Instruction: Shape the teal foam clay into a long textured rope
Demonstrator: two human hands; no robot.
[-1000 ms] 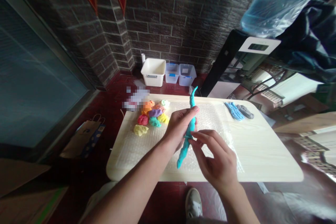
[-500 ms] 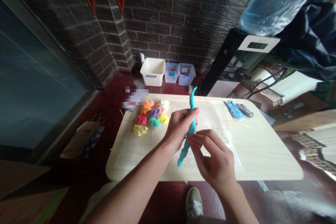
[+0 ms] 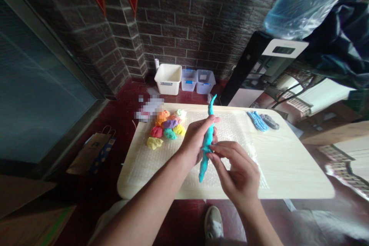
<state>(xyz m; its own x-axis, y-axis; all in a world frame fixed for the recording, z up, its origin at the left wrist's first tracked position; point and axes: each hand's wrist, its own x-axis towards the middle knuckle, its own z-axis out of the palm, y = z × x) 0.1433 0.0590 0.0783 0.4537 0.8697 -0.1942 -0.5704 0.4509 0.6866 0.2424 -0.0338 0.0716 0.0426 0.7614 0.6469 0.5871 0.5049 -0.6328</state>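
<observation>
A long, lumpy turquoise roll of modelling clay (image 3: pixel 208 138) is held upright above the table, its ends narrowing to points. My left hand (image 3: pixel 197 134) is closed around its middle, with the thumb lying across the front. Lower down, my right hand (image 3: pixel 236 165) pinches the clay between thumb and fingertips, where a small flap juts out sideways. Left of my hands lie several clay lumps on bubble wrap, among them a purple one (image 3: pixel 170 123), a green one (image 3: pixel 170 134), a red one (image 3: pixel 157 131) and a pale yellow one (image 3: pixel 155 143).
Bubble wrap (image 3: pixel 138 165) covers part of the wooden table (image 3: pixel 300 173). A blue clay piece (image 3: pixel 257 120) and a grey one (image 3: pixel 269 121) lie at the right. Behind the table stand a white bin (image 3: pixel 168 84) and two clear boxes. A paper bag (image 3: pixel 88 153) is on the floor.
The lower end of the turquoise clay has swung slightly right. My right fingers have shifted and now pinch a small flap out of it. My left thumb has moved a little on the roll.
</observation>
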